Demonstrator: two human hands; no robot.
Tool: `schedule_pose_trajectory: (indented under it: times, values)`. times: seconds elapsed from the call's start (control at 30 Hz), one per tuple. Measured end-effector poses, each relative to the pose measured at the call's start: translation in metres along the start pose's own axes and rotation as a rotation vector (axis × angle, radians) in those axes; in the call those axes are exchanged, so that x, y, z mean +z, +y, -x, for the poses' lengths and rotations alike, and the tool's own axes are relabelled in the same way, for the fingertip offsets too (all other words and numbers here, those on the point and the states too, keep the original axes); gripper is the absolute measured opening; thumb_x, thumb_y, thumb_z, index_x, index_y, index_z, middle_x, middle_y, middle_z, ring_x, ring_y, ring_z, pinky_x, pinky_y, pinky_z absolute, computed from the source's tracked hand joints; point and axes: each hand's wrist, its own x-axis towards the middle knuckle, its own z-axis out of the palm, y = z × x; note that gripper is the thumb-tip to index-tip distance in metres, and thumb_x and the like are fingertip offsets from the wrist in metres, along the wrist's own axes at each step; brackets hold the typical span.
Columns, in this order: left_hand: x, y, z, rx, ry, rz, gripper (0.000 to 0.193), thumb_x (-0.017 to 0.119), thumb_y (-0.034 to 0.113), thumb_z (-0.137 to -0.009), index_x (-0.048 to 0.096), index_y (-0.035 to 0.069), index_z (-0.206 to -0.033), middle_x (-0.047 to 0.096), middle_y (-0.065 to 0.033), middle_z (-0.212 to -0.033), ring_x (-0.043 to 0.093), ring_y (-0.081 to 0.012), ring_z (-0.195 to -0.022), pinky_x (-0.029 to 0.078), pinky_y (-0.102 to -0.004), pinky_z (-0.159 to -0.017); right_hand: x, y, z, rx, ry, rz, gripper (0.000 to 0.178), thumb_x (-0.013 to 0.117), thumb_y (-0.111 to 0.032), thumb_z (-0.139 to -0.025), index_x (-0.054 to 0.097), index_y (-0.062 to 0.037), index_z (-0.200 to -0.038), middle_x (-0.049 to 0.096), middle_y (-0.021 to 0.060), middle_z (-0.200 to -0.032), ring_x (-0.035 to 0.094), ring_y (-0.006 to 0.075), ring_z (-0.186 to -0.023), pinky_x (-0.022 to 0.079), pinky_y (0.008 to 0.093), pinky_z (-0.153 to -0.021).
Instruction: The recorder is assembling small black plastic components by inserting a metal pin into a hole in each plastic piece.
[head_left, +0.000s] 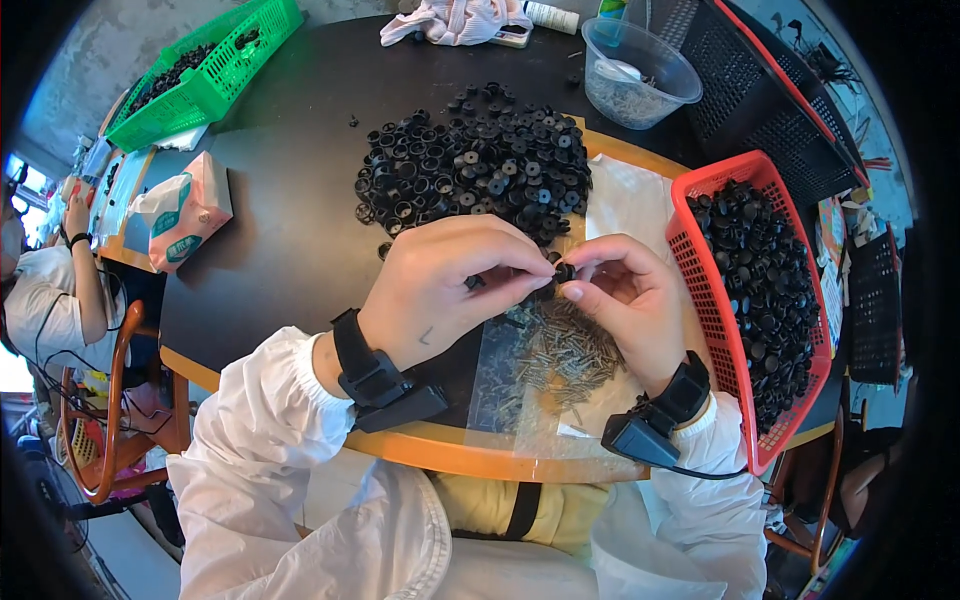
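Observation:
My two hands meet above the near part of the table. Between the fingertips and thumb of my right hand [635, 305] is a small black round cap [565, 272]. The fingers of my left hand [455, 275] are pinched together against the cap's left side; whatever they grip is too small to make out. Below the hands a heap of small metal screws [568, 350] lies on clear plastic sheeting [490, 385]. Just beyond them spreads a large pile of black round plastic caps [470, 165], many showing a hole in the middle.
To the right stands a red basket [690, 260] filled with black caps. Farther back are a clear tub [640, 95] and a black crate [750, 110]. A tissue pack [190, 212] and green basket [215, 95] sit left, near another person [65, 290].

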Motion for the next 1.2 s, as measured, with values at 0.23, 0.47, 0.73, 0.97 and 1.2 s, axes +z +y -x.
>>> schedule_pose_trajectory:
  times: [0.23, 0.47, 0.73, 0.97, 1.2]
  values:
    - [-0.006, 0.003, -0.001, -0.01, -0.004, -0.1, 0.024, 0.079, 0.006, -0.074, 0.071, 0.005, -0.097, 0.072, -0.0077, -0.095, 0.067, -0.0164, -0.073, 0.054, -0.0257, -0.063, 0.007, -0.006, 0.002, -0.071, 0.023, 0.266, 0.025, 0.074, -0.001, -0.081, 0.066, -0.0034, -0.104, 0.065, 0.0017, -0.096, 0.06, 0.008, -0.087, 0.049, 0.0231, -0.08]
    - [-0.067, -0.014, -0.014, 0.167, -0.467, -0.277, 0.036, 0.088, 0.029, -0.052, 0.067, 0.013, -0.077, 0.049, 0.001, -0.073, 0.05, -0.0201, -0.072, 0.039, -0.0315, -0.061, 0.004, -0.002, 0.0, 0.018, 0.108, 0.027, 0.024, 0.072, -0.001, -0.083, 0.065, -0.002, -0.105, 0.063, 0.0008, -0.095, 0.059, 0.0068, -0.086, 0.048, 0.0223, -0.079]
    - [-0.07, -0.026, -0.006, 0.034, -0.455, -0.411, 0.036, 0.086, 0.019, -0.057, 0.067, 0.012, -0.086, 0.049, 0.0003, -0.071, 0.05, -0.0203, -0.073, 0.041, -0.0323, -0.064, 0.006, -0.003, -0.001, -0.021, 0.099, 0.063, 0.023, 0.072, -0.002, -0.083, 0.065, -0.0034, -0.105, 0.064, 0.0003, -0.096, 0.059, 0.0068, -0.086, 0.048, 0.0224, -0.079]
    - [-0.083, -0.024, -0.008, -0.039, -0.456, -0.436, 0.038, 0.085, 0.015, -0.058, 0.064, 0.01, -0.089, 0.05, -0.0012, -0.077, 0.051, -0.0211, -0.076, 0.043, -0.0324, -0.069, 0.006, -0.004, 0.001, -0.049, 0.081, 0.097, 0.023, 0.072, -0.002, -0.083, 0.065, -0.0033, -0.105, 0.064, 0.0004, -0.096, 0.059, 0.007, -0.086, 0.048, 0.0223, -0.079]
    - [-0.091, -0.023, -0.009, -0.114, -0.4, -0.613, 0.032, 0.084, 0.02, -0.061, 0.061, 0.011, -0.081, 0.052, -0.0005, -0.076, 0.053, -0.0212, -0.076, 0.045, -0.0326, -0.065, 0.005, -0.003, 0.0, -0.059, 0.073, 0.095, 0.023, 0.072, -0.003, -0.084, 0.065, -0.0038, -0.106, 0.064, 0.0005, -0.097, 0.06, 0.0069, -0.087, 0.048, 0.0222, -0.079]
